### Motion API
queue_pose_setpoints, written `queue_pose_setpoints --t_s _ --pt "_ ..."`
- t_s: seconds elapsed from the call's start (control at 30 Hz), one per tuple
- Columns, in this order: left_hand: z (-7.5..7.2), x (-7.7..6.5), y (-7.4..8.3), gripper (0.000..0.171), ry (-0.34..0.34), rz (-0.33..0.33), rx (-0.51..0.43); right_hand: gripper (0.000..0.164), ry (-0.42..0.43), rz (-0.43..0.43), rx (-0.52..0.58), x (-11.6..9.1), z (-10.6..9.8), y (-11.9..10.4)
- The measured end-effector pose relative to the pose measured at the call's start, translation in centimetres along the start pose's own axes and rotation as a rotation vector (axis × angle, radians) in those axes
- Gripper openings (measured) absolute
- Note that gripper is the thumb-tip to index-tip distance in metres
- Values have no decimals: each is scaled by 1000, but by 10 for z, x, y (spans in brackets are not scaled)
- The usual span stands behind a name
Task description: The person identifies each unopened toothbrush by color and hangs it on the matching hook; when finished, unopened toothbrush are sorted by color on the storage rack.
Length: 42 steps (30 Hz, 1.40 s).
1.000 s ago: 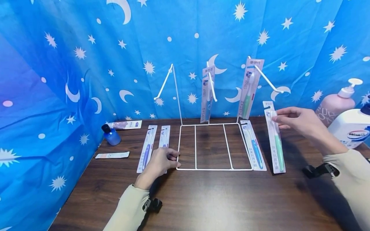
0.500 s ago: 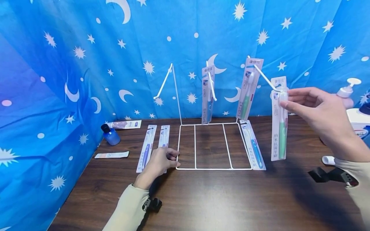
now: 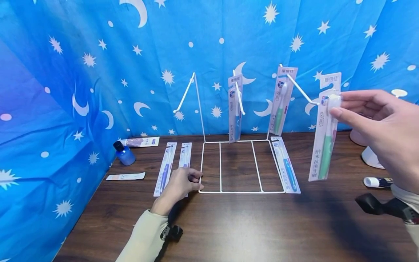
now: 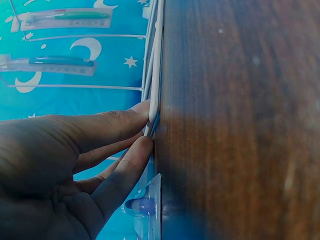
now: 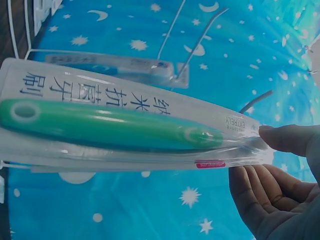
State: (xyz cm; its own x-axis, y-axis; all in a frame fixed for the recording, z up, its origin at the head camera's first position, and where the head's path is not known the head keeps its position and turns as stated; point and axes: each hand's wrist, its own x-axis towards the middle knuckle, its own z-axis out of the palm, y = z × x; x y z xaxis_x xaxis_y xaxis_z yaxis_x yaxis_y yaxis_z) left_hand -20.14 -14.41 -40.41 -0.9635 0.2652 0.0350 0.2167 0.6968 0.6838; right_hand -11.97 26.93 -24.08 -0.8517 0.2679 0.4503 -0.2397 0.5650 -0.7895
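My left hand (image 3: 178, 183) pinches the front left corner of the white wire display rack (image 3: 220, 167); in the left wrist view thumb and finger close around the wire. My right hand (image 3: 383, 123) holds a packaged green toothbrush (image 3: 325, 136) by its upper part, raised over the table. The card's hook slot faces left, close beside the tip of the rack's right hook (image 3: 303, 89). Another packaged green toothbrush (image 3: 280, 103) hangs further back on that hook. A packaged blue toothbrush (image 3: 235, 118) hangs from the middle hook, while the left hook (image 3: 184, 92) is bare.
Packaged purple toothbrushes (image 3: 165, 169) lie left of the rack, and a packaged blue toothbrush (image 3: 287, 165) lies right of it. A blue bottle (image 3: 126, 155), a toothpaste tube (image 3: 144, 142) and a small sachet (image 3: 126, 176) sit far left. A white-capped dark tube (image 3: 376, 182) lies right.
My right hand has lifted the packaged green toothbrush off the table, up and to the right, level with the right hook's tip. The left hand stays on the rack.
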Motion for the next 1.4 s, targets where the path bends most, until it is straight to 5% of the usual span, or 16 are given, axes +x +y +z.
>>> queue_pose_setpoints --t_s 0.27,0.87,1.4 --pt "-1 0 -1 32 -9 -14 -9 46 19 -76 57 -13 -3 -10" --pt "0 -1 1 32 2 6 -2 44 12 -103 -95 -34 9 -21" --pt "0 -1 -1 32 -2 6 -1 40 -1 -182 -30 -25 20 -16"
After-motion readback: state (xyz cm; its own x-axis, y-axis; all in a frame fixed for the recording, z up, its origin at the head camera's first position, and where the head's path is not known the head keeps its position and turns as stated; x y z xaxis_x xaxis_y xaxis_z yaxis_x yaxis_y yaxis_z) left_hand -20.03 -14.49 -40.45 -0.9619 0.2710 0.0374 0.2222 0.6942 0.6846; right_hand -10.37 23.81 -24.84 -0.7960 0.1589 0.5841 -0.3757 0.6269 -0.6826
